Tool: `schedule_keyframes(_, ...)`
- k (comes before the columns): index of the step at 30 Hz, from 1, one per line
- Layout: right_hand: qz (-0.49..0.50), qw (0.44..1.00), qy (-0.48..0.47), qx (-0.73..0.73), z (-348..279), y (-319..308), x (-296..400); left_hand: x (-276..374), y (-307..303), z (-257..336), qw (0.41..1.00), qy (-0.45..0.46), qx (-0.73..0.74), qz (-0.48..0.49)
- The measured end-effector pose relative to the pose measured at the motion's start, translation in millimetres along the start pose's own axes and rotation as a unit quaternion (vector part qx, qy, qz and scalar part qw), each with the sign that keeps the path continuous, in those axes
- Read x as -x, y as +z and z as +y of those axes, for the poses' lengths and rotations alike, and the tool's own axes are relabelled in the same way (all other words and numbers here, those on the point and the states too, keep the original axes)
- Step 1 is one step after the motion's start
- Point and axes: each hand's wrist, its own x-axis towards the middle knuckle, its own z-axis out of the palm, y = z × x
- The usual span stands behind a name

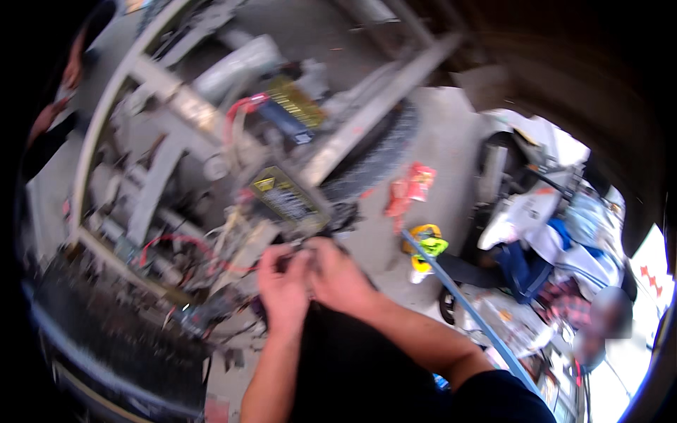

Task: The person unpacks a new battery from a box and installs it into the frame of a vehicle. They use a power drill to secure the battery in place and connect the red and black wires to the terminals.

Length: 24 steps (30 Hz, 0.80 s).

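Note:
Both hands meet in front of me, fingertips pinched together at a small dark part (286, 261) that is too blurred to name. My left hand (283, 293) curls its thumb and fingers about it. Pressed against it from the right is my right hand (341, 277), which covers much of the part. Just beyond the fingers a dark boxed unit with a yellow-edged label (290, 198) bearing writing sits on the vehicle frame. A red cable (182, 239) runs along the left side towards my left hand.
A bare metal chassis frame (365, 124) spans the view, with a tyre (378, 148) beside it. Farther up lies a second yellow-labelled unit (296, 103). A large black tyre (106, 328) fills the lower left. Red packets (412, 185) lie on the floor; a loaded motorbike (529, 227) and people stand nearby.

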Motion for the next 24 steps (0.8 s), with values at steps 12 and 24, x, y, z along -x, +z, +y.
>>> schedule_keyframes(12, 0.031, 0.984, -0.024, 0.176, -4, -20, -28, 21, 8, 3, 0.995, 0.035, -0.042, 0.082)
schedule_keyframes(24, -0.051, 0.977, 0.067, 0.194, -24, -11, -34, 26, 10, 21, 0.965, 0.027, -0.220, 0.138)
